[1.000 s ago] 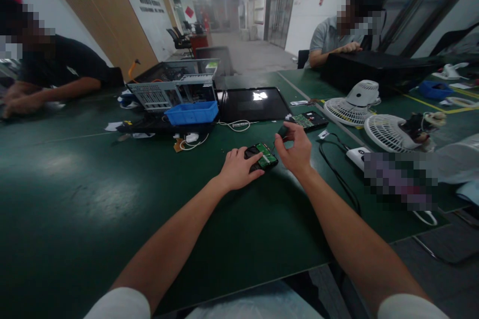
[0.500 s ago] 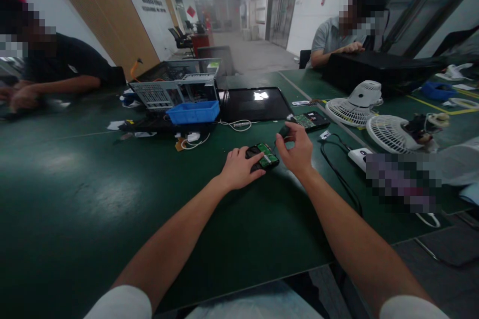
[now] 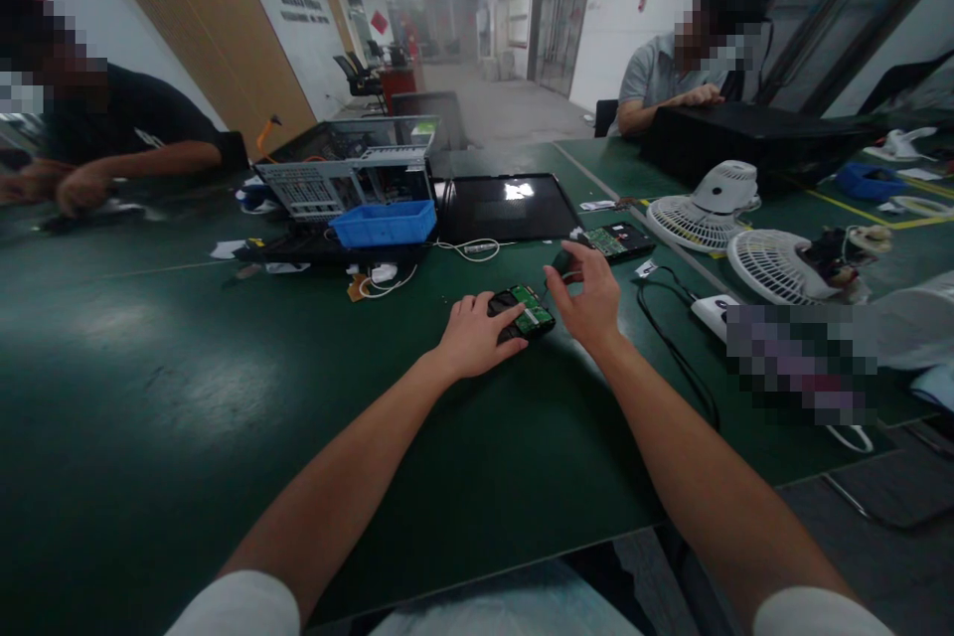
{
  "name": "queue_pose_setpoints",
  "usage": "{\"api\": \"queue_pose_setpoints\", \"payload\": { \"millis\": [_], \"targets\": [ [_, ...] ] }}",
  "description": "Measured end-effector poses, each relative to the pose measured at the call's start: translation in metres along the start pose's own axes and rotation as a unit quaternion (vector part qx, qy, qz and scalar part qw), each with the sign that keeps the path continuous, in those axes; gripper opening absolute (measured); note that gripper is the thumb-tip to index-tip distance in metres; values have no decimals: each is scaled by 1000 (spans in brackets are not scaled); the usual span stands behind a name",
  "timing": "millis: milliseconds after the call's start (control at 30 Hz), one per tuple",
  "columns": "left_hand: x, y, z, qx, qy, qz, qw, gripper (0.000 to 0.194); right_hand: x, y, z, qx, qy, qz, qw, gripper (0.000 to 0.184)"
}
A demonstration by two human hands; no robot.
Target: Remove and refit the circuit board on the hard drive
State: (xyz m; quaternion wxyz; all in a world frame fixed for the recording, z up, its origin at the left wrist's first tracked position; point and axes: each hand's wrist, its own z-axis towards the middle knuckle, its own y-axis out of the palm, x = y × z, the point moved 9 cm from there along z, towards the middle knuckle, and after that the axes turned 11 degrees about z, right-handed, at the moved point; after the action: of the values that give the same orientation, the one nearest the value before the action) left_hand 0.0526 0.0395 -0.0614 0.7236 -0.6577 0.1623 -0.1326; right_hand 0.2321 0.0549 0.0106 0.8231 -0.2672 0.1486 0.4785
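A hard drive (image 3: 534, 311) with a green circuit board facing up lies on the green table in front of me. My left hand (image 3: 481, 336) holds it down at its left side, index finger across the board and thumb along the near edge. My right hand (image 3: 592, 296) pinches the dark handle of a screwdriver (image 3: 561, 262). Its thin shaft points down at the drive's right edge; I cannot make out what the tip touches. Just beyond that hand lies a second drive (image 3: 618, 240), also with a green board.
Beyond the drive stand a blue tray (image 3: 384, 223), an opened computer case (image 3: 313, 191) and a flat black screen (image 3: 514, 204). To the right are white fan parts (image 3: 697, 209), a black cable (image 3: 675, 343) and a power strip (image 3: 712, 316). Two people sit across the table.
My hands, the hard drive and the screwdriver hold nearly the same positions, with the view shifted slightly. The person at the left has moved their hands.
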Motion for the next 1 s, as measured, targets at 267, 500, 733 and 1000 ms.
{"api": "queue_pose_setpoints", "payload": {
  "millis": [267, 500, 733, 1000],
  "targets": [
    [0, -1, -1, -4, -4, -4, 1000, 66, 7, 4, -1, -10, 24, 26, 999, 47],
    [1, -2, -1, 4, -4, -2, 1000, 65, 7, 4, 0, -9, 17, 8, 1000, 46],
    [0, -2, -1, -9, -2, -6, 1000, 67, 7, 9, -2, -22, 24, 13, 999, 51],
    [0, 0, 0, -8, -2, -9, 1000, 66, 21, 13, -7, -24, 64, 23, 997, 57]
  ]
}}
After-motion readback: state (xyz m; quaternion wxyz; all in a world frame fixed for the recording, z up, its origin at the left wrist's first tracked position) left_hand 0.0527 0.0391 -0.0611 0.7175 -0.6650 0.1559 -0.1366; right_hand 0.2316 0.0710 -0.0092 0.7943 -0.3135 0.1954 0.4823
